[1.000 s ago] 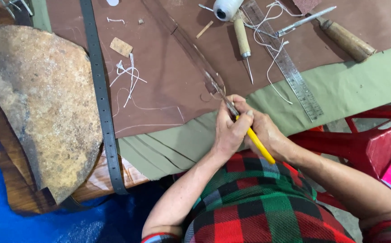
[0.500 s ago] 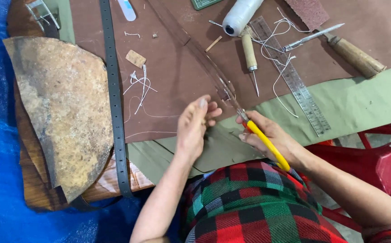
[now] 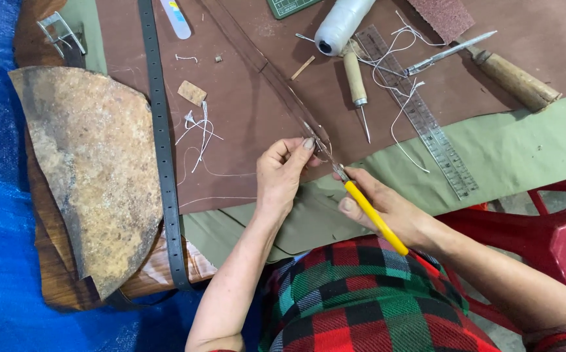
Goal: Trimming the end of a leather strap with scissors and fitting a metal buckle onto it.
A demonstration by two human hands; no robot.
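My right hand [image 3: 387,205] grips a yellow-handled cutter [image 3: 374,215], its metal tip touching the near end of a long narrow brown leather strip [image 3: 263,65]. That strip runs diagonally across a brown leather sheet [image 3: 244,117]. My left hand [image 3: 283,173] pinches the strip's near end between thumb and fingers, right beside the cutter tip. A thin white thread [image 3: 217,175] trails over the sheet to the left of that hand.
A dark belt strap [image 3: 162,150] with holes lies beside a rough hide piece [image 3: 94,169]. Further back are an awl [image 3: 358,88], a white thread spool [image 3: 343,25], a clear ruler [image 3: 426,124], a wooden-handled tool [image 3: 514,78] and sandpaper [image 3: 446,14]. Red plastic furniture [image 3: 543,228] stands at right.
My left hand lifted open off the cutter, then came back down and pinched the strip's end. The view has shifted, so everything sits lower in the frame.
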